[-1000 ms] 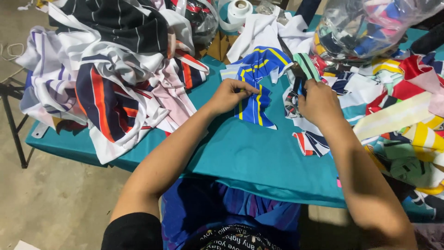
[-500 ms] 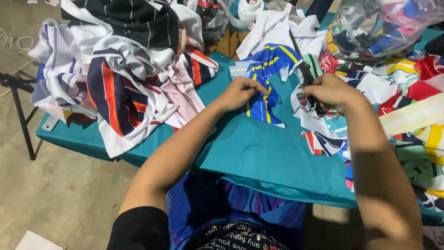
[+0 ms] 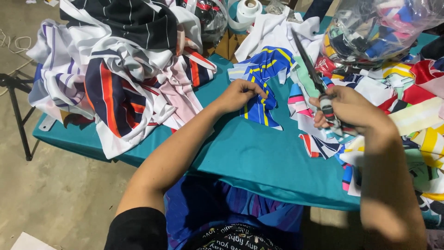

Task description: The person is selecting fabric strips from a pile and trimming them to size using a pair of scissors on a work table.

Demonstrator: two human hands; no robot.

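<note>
Blue-and-yellow striped fabric piece [image 3: 259, 88] lies mid-table on the teal table cover [image 3: 249, 157], toward the far edge. Left hand [image 3: 240, 95] pinches its near side, fingers curled onto the cloth. Right hand [image 3: 349, 111] is clenched around scissors [image 3: 314, 78], blades pointing away. Striped garment heap [image 3: 120, 74] at left edge; clear plastic bag [image 3: 379, 28] at far right corner.

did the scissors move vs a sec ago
Yes. The scissors in the right hand have swung up: their blades now point toward the clear plastic bag, higher over the scraps; the left hand pinches the blue striped fabric.
</note>
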